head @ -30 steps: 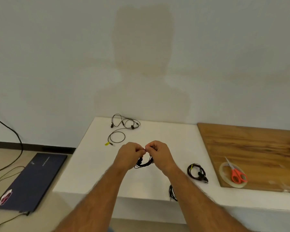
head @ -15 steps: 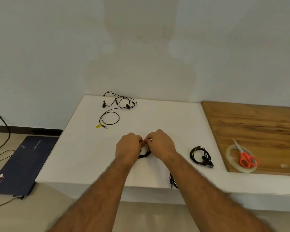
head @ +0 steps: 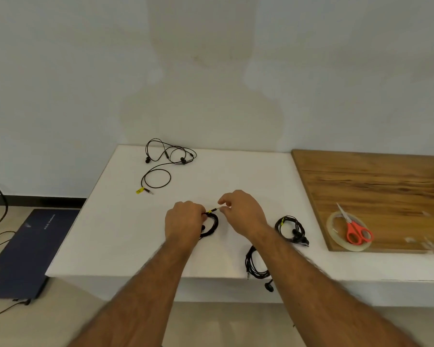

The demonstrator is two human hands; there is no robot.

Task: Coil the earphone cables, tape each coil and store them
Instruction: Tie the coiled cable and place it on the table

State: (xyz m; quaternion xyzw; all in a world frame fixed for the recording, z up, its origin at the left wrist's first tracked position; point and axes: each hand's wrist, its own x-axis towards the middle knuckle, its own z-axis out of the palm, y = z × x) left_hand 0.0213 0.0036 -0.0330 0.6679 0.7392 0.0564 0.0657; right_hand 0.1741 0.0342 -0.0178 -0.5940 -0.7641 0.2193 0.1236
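Pinching a light, springy earphone coil (head: 211,225) in the left hand (head: 183,222), a person's right hand (head: 243,216) fingertips nip its stiff plug end.

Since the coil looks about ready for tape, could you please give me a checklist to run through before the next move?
1. Coil held: ok, the left hand grips it on the table.
2. Plug end tucked in: not ok, it sticks out toward the right hand.
3. Right hand free for tape: cannot tell, its fingertips sit at the plug.
4. Tape roll reachable: ok, on the wooden board.
5. Tape roll clear: not ok, scissors lie on it.
6. Tape piece ready: cannot tell.
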